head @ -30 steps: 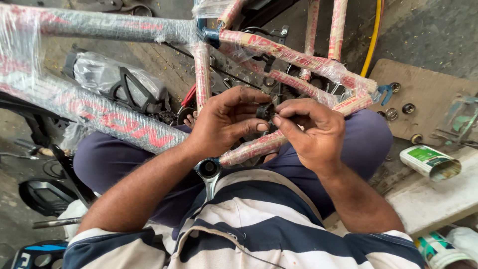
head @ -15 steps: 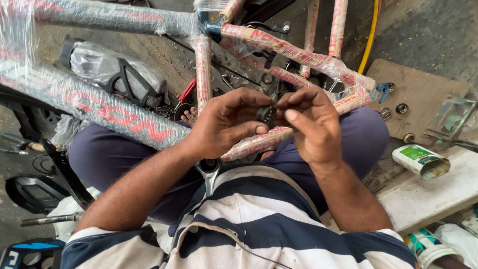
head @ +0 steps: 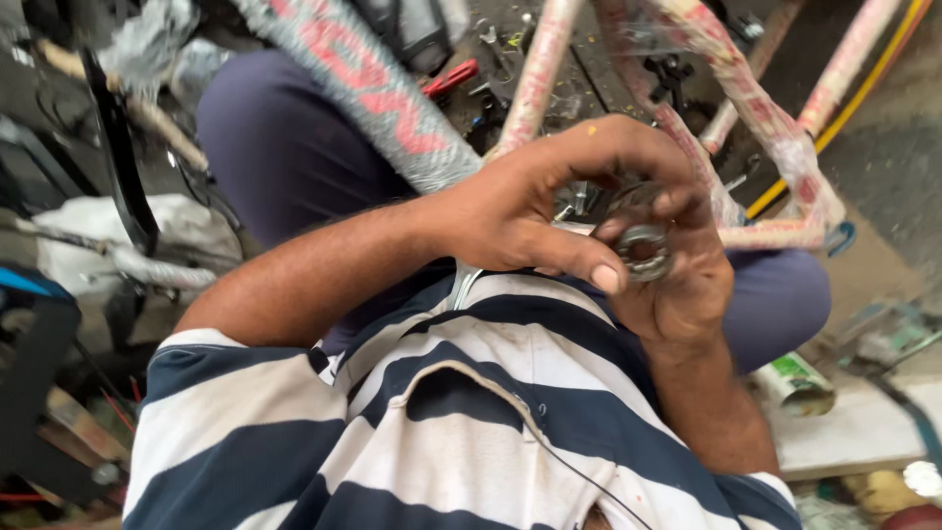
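Both hands meet close to my chest over a small round metal bearing ring [head: 643, 250]. My left hand [head: 540, 201] pinches it with thumb and fingers from the left. Underneath, my right hand [head: 687, 290] cups it in the palm and fingers, both greasy. Just beyond the hands lies a bicycle frame [head: 392, 103], its tubes wrapped in clear plastic over red and white paint, across my lap. A chrome part of the frame shows below my left hand, partly hidden.
A small can with a green label [head: 797, 385] lies on its side on a pale slab [head: 854, 437] at the right. A yellow hose [head: 854, 93] runs at the upper right. A red-handled tool [head: 449, 79] lies on the floor beyond the frame. Black parts [head: 118, 167] stand at the left.
The view has swung closer and tilted. My hands have drawn back from the frame toward my chest, and the metal ring now sits in my right palm with the left fingers on it.
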Action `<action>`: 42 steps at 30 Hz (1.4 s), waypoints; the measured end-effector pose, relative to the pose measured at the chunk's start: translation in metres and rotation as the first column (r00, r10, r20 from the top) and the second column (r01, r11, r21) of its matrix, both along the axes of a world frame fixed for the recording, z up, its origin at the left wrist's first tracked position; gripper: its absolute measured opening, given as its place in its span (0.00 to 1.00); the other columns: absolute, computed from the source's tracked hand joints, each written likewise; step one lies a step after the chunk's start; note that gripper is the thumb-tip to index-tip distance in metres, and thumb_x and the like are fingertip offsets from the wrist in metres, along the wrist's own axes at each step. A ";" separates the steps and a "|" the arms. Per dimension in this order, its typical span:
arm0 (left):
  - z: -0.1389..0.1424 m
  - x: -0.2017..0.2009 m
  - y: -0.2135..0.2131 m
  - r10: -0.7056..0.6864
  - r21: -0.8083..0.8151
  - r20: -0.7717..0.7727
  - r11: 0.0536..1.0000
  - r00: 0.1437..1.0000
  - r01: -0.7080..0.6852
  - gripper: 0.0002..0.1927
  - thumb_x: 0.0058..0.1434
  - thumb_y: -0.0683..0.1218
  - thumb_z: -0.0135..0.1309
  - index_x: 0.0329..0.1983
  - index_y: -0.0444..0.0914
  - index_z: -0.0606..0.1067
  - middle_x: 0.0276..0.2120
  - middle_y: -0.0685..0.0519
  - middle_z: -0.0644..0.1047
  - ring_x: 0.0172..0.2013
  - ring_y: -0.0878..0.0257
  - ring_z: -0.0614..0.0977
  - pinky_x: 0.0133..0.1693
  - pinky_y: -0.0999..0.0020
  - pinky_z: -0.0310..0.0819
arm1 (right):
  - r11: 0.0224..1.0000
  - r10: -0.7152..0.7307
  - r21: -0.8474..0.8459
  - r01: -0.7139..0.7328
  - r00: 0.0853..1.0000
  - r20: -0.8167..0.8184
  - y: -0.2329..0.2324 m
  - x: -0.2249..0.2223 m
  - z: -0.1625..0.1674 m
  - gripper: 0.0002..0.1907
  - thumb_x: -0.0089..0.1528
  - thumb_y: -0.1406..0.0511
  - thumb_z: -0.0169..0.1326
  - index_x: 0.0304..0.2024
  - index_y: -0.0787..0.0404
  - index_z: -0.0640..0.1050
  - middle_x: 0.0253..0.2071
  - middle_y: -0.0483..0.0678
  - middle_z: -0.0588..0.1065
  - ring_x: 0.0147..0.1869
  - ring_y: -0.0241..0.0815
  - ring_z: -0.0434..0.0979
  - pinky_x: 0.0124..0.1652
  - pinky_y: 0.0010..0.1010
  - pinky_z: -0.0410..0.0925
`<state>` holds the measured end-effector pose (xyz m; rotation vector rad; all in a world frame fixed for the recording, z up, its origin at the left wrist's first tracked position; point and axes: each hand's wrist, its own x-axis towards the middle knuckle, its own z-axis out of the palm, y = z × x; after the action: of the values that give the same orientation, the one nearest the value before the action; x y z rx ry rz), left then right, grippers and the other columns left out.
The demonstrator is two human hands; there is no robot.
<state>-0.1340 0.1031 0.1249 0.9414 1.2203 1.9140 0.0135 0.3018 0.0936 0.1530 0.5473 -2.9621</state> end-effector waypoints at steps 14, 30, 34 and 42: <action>-0.012 0.010 -0.079 0.403 -0.348 -0.140 0.835 0.904 -0.426 0.16 0.76 0.50 0.58 0.61 0.36 0.75 0.48 0.53 0.79 0.51 0.66 0.82 0.58 0.69 0.78 | 0.226 0.417 0.964 -0.137 0.908 0.031 -0.023 -0.048 0.031 0.17 0.64 0.72 0.62 0.55 0.68 0.78 0.56 0.57 0.77 0.60 0.44 0.80 0.58 0.30 0.73; -0.020 0.016 -0.084 0.455 -0.321 -0.065 0.833 0.888 -0.450 0.16 0.77 0.52 0.56 0.58 0.36 0.76 0.48 0.53 0.80 0.49 0.67 0.83 0.57 0.69 0.81 | -0.121 0.562 0.989 0.087 0.827 -0.004 -0.052 -0.065 0.066 0.17 0.58 0.70 0.66 0.50 0.64 0.79 0.51 0.55 0.78 0.52 0.51 0.81 0.49 0.36 0.74; -0.020 0.014 -0.091 0.451 -0.329 -0.173 0.811 0.876 -0.483 0.14 0.78 0.50 0.56 0.58 0.36 0.76 0.48 0.53 0.79 0.49 0.66 0.83 0.58 0.68 0.81 | -0.202 0.626 0.967 0.156 0.780 0.005 -0.060 -0.066 0.068 0.16 0.58 0.70 0.65 0.49 0.64 0.80 0.50 0.54 0.77 0.52 0.53 0.79 0.50 0.39 0.73; -0.017 0.007 -0.100 0.455 -0.285 -0.312 0.792 0.834 -0.539 0.10 0.79 0.45 0.58 0.57 0.36 0.74 0.47 0.52 0.78 0.49 0.64 0.82 0.54 0.69 0.80 | -0.291 0.630 0.933 0.211 0.776 0.021 -0.071 -0.066 0.069 0.17 0.58 0.70 0.65 0.49 0.63 0.79 0.49 0.54 0.76 0.52 0.54 0.78 0.50 0.41 0.72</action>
<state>-0.1268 0.0033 0.1082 0.6884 2.0534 1.8873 -0.0521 0.2307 0.1628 -0.6496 2.5632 -1.1003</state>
